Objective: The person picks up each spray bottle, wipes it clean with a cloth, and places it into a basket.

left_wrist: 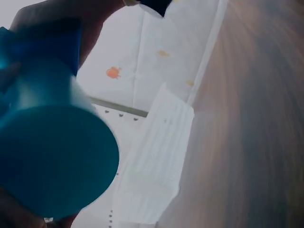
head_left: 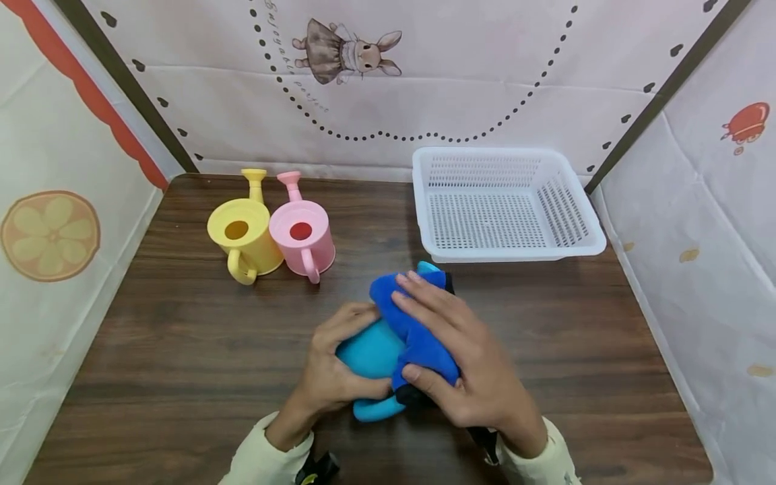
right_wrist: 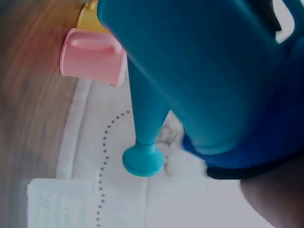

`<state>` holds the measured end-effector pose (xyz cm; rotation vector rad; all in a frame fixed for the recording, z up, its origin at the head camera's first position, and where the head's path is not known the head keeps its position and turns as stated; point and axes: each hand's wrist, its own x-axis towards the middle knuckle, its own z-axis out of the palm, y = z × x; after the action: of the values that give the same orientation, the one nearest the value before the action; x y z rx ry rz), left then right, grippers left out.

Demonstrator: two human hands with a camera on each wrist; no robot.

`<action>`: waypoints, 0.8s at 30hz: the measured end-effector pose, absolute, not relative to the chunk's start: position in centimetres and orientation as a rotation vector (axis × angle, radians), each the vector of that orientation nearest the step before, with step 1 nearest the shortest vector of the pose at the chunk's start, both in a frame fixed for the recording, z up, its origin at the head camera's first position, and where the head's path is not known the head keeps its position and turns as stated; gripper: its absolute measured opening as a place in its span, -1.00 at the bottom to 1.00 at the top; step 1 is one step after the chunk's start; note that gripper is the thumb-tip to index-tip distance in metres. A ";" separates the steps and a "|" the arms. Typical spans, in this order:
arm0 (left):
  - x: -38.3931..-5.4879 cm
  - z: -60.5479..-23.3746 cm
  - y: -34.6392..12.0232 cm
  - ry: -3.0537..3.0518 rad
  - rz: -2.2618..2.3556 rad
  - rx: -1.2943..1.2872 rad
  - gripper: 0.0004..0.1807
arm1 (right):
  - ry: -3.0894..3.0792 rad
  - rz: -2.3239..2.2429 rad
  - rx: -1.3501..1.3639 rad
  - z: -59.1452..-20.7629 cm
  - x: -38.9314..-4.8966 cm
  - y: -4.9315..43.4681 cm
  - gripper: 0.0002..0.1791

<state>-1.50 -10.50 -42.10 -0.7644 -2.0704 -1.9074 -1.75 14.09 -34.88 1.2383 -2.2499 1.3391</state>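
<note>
Three round-bodied, long-spouted watering cans in all: one blue can [head_left: 366, 347] at the dial's centre, one yellow can [head_left: 254, 242] at ten o'clock, one pink can [head_left: 318, 252] at eleven. One soft, bright-blue cloth with black edging [head_left: 418, 337], lying against the blue can. One white, rectangular, perforated plastic basket [head_left: 515, 254] between one and two o'clock. One dark-brown, wood-grained table [head_left: 212, 377] under them. Two bare hands: one left [head_left: 330, 360] at nine o'clock, one right [head_left: 469, 360] at three.
</note>
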 end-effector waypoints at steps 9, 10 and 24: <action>-1.4 -42.6 -10.8 -1.909 -2.074 -0.578 -0.02 | -1.913 1.276 1.339 -36.4 -2.4 13.4 -0.41; -1.4 -42.6 -11.0 -1.927 -2.068 -0.586 -0.01 | -1.943 1.326 1.318 -36.4 -2.3 13.6 -0.40; -2.4 -41.9 -10.7 -1.775 -2.086 -0.713 -0.03 | -1.760 0.997 1.226 -35.9 -2.0 12.0 -0.46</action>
<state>-2.37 -10.70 -41.95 -0.7127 -1.7755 -2.0858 -1.99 12.00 -35.91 1.2263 -1.7602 0.9974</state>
